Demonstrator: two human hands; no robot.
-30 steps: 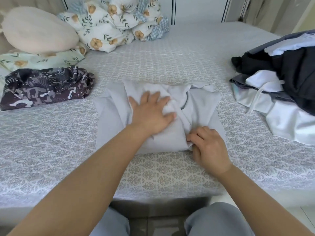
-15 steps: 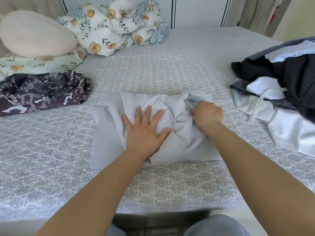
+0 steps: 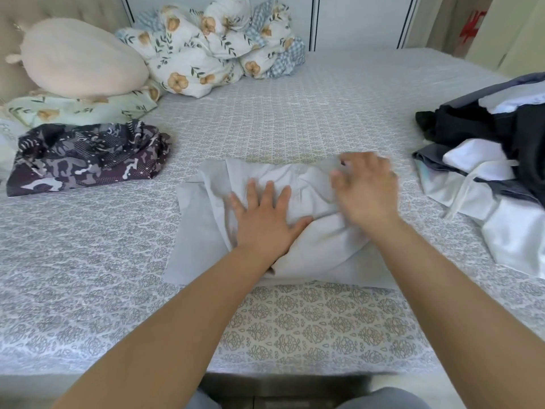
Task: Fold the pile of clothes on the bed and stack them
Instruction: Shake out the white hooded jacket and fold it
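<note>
Patterned bed (image 3: 88,290), pale grey garment (image 3: 203,231) half-folded – left hand (image 3: 265,222) flat, right hand (image 3: 368,190) blurred, fingers loosely spread.

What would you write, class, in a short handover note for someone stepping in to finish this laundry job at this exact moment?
Left hand: flat, fingers spread, pressing the grey garment down on the bed.
Right hand: blurred in motion over the garment's far right corner; fingers look loosely spread, holding nothing that I can see.
Done: the grey garment is partly folded but bunched, not yet a neat rectangle. A patterned dark garment lies at the left, apparently put aside.
Left: flatten and finish this fold, place it, then work through the unfolded pile of dark and white clothes at the right and stack everything.
</note>
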